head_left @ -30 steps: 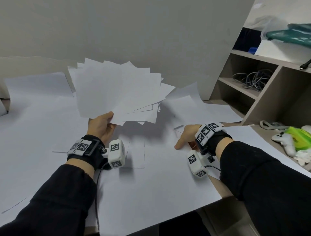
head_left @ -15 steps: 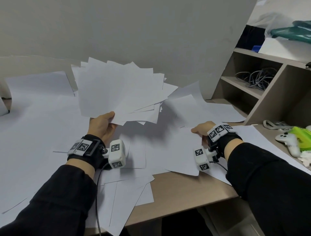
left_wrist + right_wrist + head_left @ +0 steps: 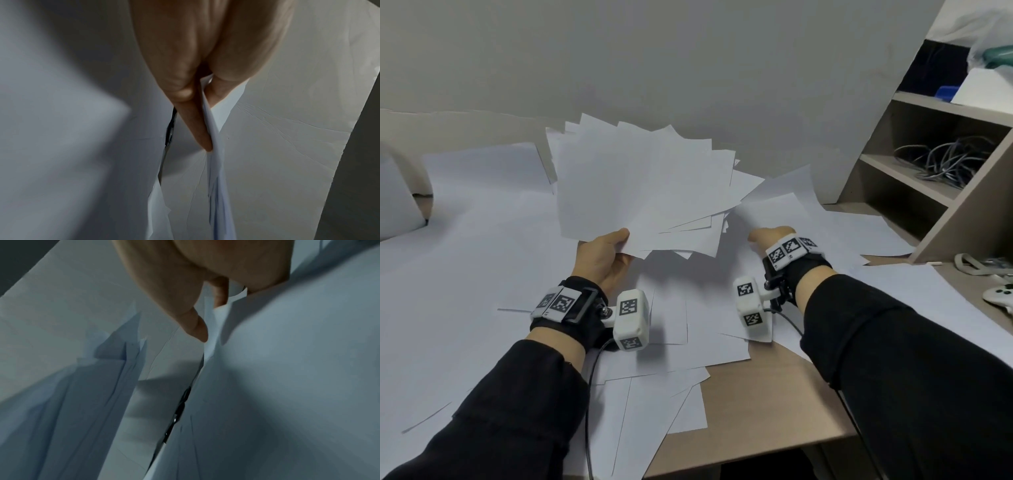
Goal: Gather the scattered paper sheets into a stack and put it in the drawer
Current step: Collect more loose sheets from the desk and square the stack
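The fanned bundle of plain white paper sheets (image 3: 643,192) was held up off the desk, its corners splayed at different angles, so it read as a loose gather and not yet a squared stack. The left hand (image 3: 602,257) pinched its lower edge, thumb on the near face and the fingers (image 3: 218,92) behind; gripping at the bottom edge probably kept the top of the bundle free to take more sheets. Just to its right, the right hand (image 3: 770,236) was closed on the edge of a single white sheet (image 3: 784,212), which it pinched between thumb and fingers, as the right wrist view showed. That sheet sat near the bundle's lower right corner, apparently being brought over to join it.

More loose white sheets (image 3: 688,342) lay overlapping across the light brown wooden desk (image 3: 763,404), some hanging past its front edge, so much gathering seemed left to do. The drawer was not in view in any picture. Farther right stood a beige open shelf unit (image 3: 941,195) holding a tangle of grey cables (image 3: 945,161), with a white game controller (image 3: 1000,296) on the desk below it
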The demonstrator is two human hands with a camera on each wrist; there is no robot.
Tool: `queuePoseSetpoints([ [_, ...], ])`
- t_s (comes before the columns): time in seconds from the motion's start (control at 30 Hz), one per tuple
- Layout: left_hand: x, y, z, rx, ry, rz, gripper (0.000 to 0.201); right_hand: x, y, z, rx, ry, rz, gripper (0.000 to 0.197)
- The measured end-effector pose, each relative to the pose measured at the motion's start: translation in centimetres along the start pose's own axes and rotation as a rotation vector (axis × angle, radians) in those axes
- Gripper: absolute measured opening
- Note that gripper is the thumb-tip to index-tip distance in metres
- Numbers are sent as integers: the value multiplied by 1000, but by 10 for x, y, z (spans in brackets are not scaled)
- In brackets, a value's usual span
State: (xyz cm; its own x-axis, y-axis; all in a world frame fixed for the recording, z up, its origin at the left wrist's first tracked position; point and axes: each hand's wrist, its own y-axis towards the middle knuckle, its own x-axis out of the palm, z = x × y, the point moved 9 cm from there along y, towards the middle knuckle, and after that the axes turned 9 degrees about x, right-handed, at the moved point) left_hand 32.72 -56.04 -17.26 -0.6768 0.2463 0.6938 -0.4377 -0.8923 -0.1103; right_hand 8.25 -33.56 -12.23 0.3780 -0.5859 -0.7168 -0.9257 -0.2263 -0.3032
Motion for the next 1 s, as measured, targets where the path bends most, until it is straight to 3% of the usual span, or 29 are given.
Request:
queuePoseSetpoints([
  [0.07,-1,1,1,0,5,3,16,-5,7,-7,-27,-14,-5,44],
  [0.17,-6,3,2,16,28,31,35,-6,9,-7,0,6,-2,58],
  [0.27,-9,5,-1,4,43,48,39,-1,7,-8,18,89,-11,69],
  [0.3,-9,6,-2,-1,47,47,38,2,7,-11,1,102,-26,68],
  [0.37,-8,6,-2,-4,58,38,34,12,4,-19,-65,63,-68,46],
  [0.57,-9,5,-1,-9,39,34,23,10,8,-35,-247,-58,73,12],
  [0.73,-10,4,2,3,60,37,33,1,11,-42,-303,-103,133,31],
  [0.87,-10,3,2,-3,86,45,38,-18,8,-45,-322,-164,214,8],
  [1.0,-12,4,3,24,129,38,38,-66,5,-39,-318,-177,377,21],
])
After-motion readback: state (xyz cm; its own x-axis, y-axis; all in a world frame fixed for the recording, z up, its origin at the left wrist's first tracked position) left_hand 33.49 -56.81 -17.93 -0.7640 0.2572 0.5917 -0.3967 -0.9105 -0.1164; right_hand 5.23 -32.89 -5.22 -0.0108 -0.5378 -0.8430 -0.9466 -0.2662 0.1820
